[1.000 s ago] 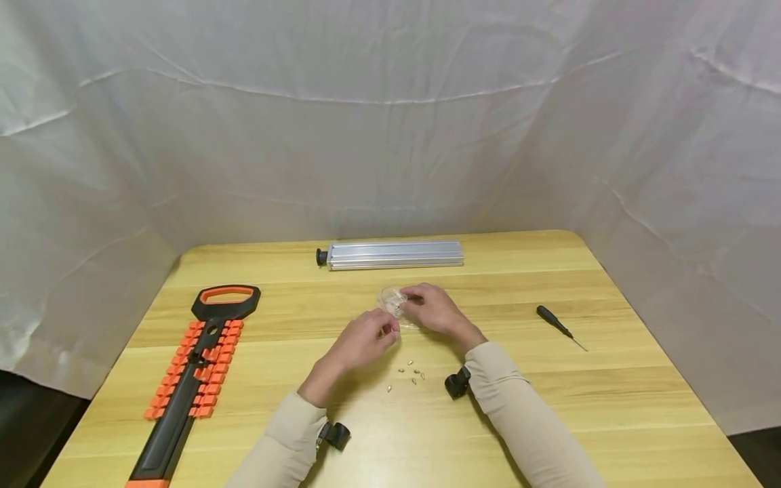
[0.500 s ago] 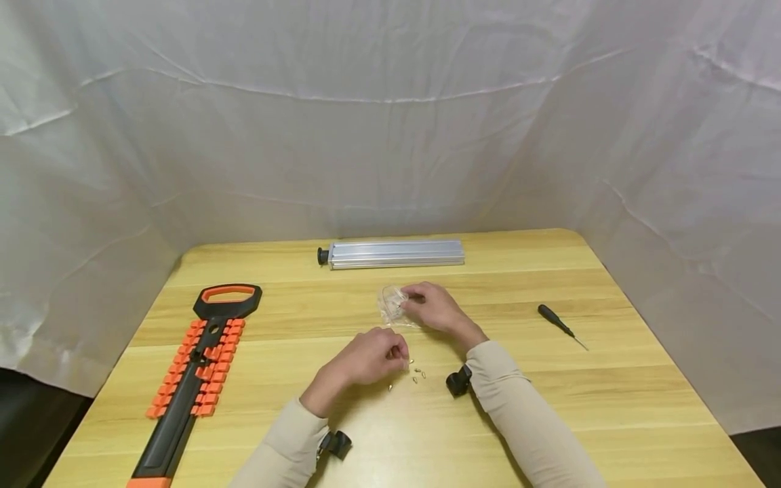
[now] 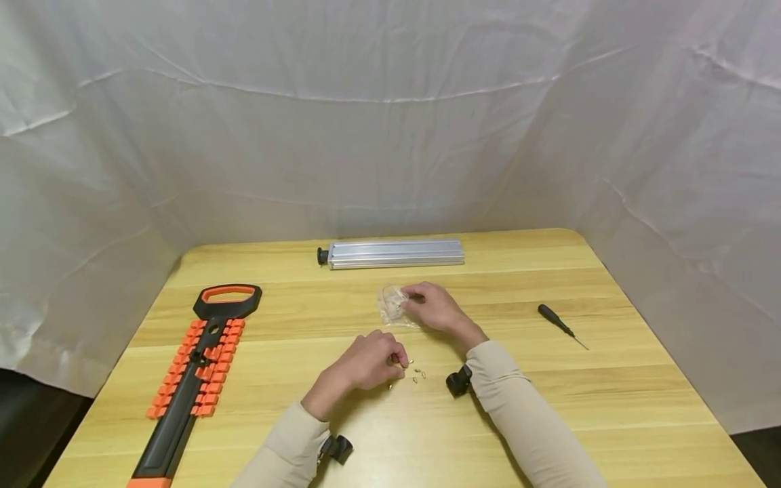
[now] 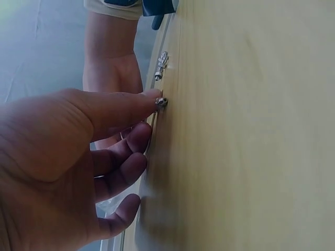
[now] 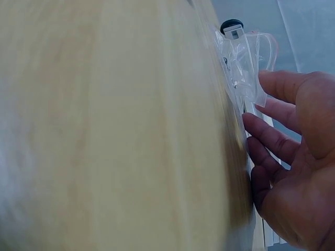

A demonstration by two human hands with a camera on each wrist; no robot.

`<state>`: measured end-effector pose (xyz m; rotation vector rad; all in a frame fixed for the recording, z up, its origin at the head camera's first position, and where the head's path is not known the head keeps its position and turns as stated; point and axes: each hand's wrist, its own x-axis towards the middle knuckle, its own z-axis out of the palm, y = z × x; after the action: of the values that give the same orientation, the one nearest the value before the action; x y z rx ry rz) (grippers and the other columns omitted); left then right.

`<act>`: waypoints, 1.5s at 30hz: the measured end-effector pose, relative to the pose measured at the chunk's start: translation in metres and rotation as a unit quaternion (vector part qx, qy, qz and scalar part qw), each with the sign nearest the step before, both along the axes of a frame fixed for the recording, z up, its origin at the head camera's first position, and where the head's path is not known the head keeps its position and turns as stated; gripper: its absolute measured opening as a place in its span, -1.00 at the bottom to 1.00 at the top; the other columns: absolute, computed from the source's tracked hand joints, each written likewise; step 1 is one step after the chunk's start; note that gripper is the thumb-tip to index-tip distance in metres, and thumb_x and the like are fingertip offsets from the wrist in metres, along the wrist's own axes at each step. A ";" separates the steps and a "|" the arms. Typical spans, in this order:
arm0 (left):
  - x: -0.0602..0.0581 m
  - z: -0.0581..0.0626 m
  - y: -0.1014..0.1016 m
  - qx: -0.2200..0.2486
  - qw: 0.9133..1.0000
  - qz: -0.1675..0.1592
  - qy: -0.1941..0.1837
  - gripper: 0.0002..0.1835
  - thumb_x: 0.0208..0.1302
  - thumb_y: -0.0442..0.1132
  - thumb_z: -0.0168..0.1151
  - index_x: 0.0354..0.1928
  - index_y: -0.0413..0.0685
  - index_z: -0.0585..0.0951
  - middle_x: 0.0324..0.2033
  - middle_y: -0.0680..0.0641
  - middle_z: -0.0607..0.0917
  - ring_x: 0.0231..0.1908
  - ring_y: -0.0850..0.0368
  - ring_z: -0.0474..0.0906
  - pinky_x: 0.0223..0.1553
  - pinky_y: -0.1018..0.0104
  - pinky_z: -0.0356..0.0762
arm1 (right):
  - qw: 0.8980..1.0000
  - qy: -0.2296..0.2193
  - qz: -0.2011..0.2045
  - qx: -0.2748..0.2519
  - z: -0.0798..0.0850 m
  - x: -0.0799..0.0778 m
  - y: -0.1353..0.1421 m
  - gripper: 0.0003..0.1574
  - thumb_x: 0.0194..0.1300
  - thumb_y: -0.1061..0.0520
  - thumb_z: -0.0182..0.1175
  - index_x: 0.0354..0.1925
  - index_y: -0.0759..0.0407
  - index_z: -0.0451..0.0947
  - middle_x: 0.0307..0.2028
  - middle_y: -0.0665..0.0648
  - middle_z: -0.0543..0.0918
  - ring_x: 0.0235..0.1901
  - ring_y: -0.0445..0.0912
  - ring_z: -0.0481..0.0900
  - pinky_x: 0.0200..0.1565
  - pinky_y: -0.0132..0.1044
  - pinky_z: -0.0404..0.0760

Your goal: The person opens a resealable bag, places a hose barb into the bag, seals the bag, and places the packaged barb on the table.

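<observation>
My left hand (image 3: 369, 360) is low over the table, its thumb and index fingertips together at a small metal fitting (image 4: 161, 102). The other fingers are bent beneath the palm. Several more silvery-gold fittings (image 3: 417, 371) lie scattered just right of those fingertips; in the left wrist view a cluster of fittings (image 4: 161, 65) shows past the thumb. Farther back, my right hand (image 3: 436, 308) pinches a clear plastic zip bag (image 5: 246, 63) between thumb and index finger. Small dark bits show inside the crumpled bag. Its remaining fingers curl loosely close to the tabletop.
Behind the hands lies a silver aluminium profile (image 3: 396, 254) with a black knob on its left end. A black screwdriver (image 3: 556, 320) is at the right. On the left is a long black bar (image 3: 177, 407) with an orange-lined handle and rows of orange clips (image 3: 221, 366).
My left hand has left the bag and come down toward the near side, to the loose fittings. The right hand stays at the bag, which now looks flatter.
</observation>
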<state>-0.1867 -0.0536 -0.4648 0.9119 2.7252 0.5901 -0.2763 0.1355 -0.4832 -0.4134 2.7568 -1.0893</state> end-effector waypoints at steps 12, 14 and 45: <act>0.003 -0.002 0.001 -0.011 1.000 0.020 -0.005 -0.96 0.21 -0.06 0.33 -0.34 0.27 0.64 -0.32 0.19 0.55 -0.17 0.19 0.41 -0.19 0.19 0.30 | 1.000 0.001 0.001 0.003 0.002 0.000 0.000 -0.48 0.33 -0.06 0.19 0.23 -0.02 0.49 0.14 0.09 0.58 0.14 0.01 0.51 0.22 -0.02 0.43; 0.003 -0.002 0.001 -0.010 1.000 0.022 -0.006 -0.96 0.21 -0.05 0.33 -0.37 0.29 0.64 -0.33 0.20 0.54 -0.19 0.19 0.40 -0.20 0.20 0.29 | 1.000 0.003 0.001 0.004 0.003 0.001 0.000 -0.48 0.33 -0.06 0.19 0.23 -0.01 0.49 0.13 0.09 0.58 0.14 0.01 0.52 0.22 -0.02 0.43; -0.031 0.012 -0.006 0.136 0.982 0.121 0.057 -0.88 0.33 -0.16 0.19 -0.18 0.03 0.65 -0.19 0.07 0.60 -0.15 0.14 0.43 -0.11 0.15 0.30 | 1.000 -0.002 -0.003 -0.006 0.000 0.000 -0.001 -0.47 0.32 -0.08 0.20 0.22 -0.01 0.50 0.08 0.08 0.59 0.07 0.00 0.54 0.17 -0.02 0.47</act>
<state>-0.2176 -0.0591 -0.4530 0.6901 2.9324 1.0058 -0.2766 0.1347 -0.4829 -0.4038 2.7523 -1.1074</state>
